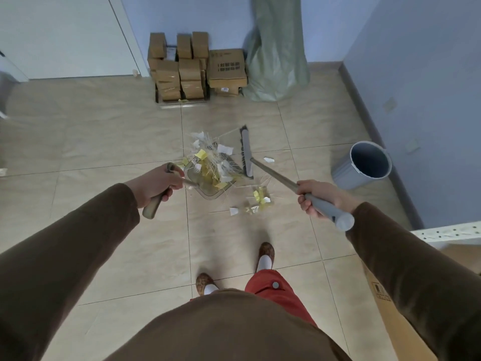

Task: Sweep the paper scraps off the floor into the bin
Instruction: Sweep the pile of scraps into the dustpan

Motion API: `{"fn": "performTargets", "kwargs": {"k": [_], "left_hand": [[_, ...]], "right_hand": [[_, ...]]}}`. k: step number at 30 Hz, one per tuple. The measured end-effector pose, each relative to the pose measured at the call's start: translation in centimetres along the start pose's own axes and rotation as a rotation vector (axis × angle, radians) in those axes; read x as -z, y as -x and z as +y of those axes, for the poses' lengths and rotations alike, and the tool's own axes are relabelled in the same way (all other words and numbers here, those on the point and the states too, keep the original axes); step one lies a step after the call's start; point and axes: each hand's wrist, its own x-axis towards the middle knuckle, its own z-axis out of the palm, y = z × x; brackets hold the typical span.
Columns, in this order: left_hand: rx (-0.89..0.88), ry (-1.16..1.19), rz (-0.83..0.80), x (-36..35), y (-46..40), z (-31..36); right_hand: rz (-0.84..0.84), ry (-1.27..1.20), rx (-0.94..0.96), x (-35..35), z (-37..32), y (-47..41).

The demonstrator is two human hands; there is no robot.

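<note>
You're mid-sweep: left hand (pixel 156 185) fisted on the dustpan (pixel 208 178) handle, right hand (pixel 316 198) wrapped round the broom (pixel 247 152); next push the lower-center scraps (pixel 256 201) in, then dump in the bin (pixel 364 165) at right.

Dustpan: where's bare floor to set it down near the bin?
Bare tiles lie between the broom head and the bin, with one white scrap there. Also open: left of the left hand. Crowded: scraps around the dustpan and the small pile.

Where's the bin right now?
In the head view the grey bin stands on the floor at the right, against the blue wall, beyond the right hand holding the broom.
</note>
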Motion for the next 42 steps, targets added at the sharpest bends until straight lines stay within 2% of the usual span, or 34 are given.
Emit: {"fn": "performTargets", "kwargs": {"k": [2, 6, 11, 18, 25, 36, 39, 41, 42], "left_hand": [[-0.029, -0.01, -0.001, 0.2, 0.7, 1.0], [-0.066, -0.031, 0.015, -0.4, 2.0, 3.5], [-0.117, -0.052, 0.02, -3.0, 2.5, 7.2], [-0.191, -0.108, -0.038, -9.2, 2.7, 13.2], [-0.263, -0.301, -0.098, -17.3, 2.7, 20.6], [-0.456, -0.74, -0.148, -32.0, 0.3, 30.0], [-0.598, -1.158, -0.058, -35.0, 0.7, 30.3], [-0.745, -1.366, -0.052, -42.2, -0.1, 31.8], [-0.763, -1.442, -0.065, -42.9, -0.5, 31.2]], "right_hand": [[-0.055, -0.068, -0.037, 0.8, -0.2, -0.2], [-0.079, -0.305, -0.047, 1.7, -0.4, -0.4], [-0.095, -0.48, -0.048, 3.1, 0.8, -1.0], [-0.161, -0.596, -0.104, 7.0, 4.5, -1.9], [-0.195, -0.568, -0.121, 11.0, 7.1, -2.3], [-0.155, -0.448, -0.089, 14.6, 10.0, -3.0], [-0.144, -0.387, -0.111, 13.9, 9.9, -2.6], [-0.149, -0.466, -0.076, 18.4, 10.4, -3.3], [-0.129, -0.458, -0.078, 18.1, 10.2, -3.2]]}}
